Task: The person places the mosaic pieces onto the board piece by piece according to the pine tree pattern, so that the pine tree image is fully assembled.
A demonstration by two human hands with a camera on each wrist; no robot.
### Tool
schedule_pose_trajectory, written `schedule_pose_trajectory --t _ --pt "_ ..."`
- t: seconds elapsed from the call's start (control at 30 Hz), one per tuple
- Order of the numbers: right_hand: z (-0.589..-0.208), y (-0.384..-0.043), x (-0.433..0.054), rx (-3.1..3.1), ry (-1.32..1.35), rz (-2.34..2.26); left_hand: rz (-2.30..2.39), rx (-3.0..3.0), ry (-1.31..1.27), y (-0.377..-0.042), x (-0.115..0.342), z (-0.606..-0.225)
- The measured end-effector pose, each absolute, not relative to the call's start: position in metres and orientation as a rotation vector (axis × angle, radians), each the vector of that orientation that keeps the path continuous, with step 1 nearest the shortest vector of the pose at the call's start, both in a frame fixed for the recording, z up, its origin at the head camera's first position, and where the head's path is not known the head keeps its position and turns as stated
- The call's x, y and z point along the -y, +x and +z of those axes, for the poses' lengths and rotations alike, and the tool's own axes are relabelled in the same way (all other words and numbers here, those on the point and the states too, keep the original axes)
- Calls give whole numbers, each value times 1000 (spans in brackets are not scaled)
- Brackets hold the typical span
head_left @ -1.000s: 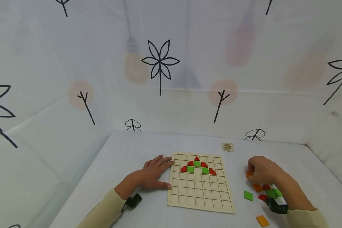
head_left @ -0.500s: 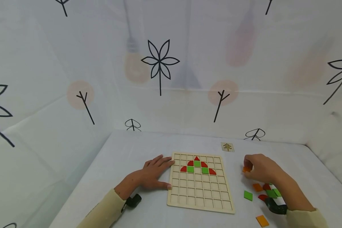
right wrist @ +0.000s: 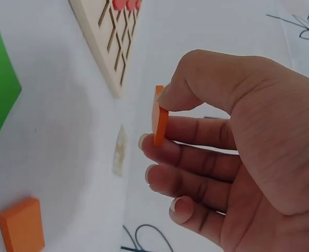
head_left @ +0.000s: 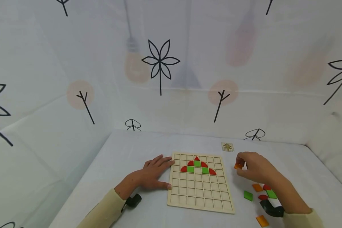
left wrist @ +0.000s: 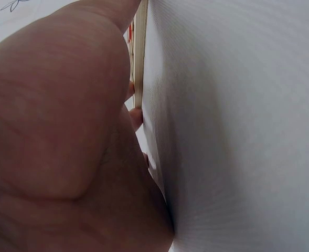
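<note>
A wooden grid board [head_left: 199, 190] lies on the white table, with red and green tiles set in its upper cells: a red triangle [head_left: 197, 158], red quarter-rounds [head_left: 212, 171] and green squares [head_left: 197, 164]. My left hand [head_left: 154, 175] lies flat at the board's left side, fingers spread, fingertips and thumb touching its edge. Between thumb and fingers my right hand [head_left: 255, 166] pinches an orange tile [right wrist: 160, 118], held above the table to the right of the board. The right wrist view shows that tile edge-on; the other fingers are loosely bent.
Loose tiles lie right of the board: a green one [head_left: 248, 195], orange ones [head_left: 262, 221] and red ones [head_left: 263, 197], some partly hidden by the right forearm. A small pattern card [head_left: 227, 147] lies behind the board's right corner. Patterned white cloth walls [head_left: 171, 110] stand behind.
The right hand has moved left and away from the loose tiles toward the board, carrying the orange tile. The left hand and the board have stayed in place.
</note>
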State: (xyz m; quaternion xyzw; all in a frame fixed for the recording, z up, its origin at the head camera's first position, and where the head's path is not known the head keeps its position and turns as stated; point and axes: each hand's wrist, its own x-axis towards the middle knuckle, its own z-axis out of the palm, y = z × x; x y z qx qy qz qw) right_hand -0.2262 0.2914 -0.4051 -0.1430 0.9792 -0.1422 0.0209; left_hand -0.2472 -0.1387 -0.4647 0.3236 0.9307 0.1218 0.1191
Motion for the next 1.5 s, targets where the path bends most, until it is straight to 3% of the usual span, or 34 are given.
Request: schedule_pose_trajectory --t 1.5 --pt "-439 -218 -224 -3156 -833 -596 373 -2710 940 -247 138 -464"
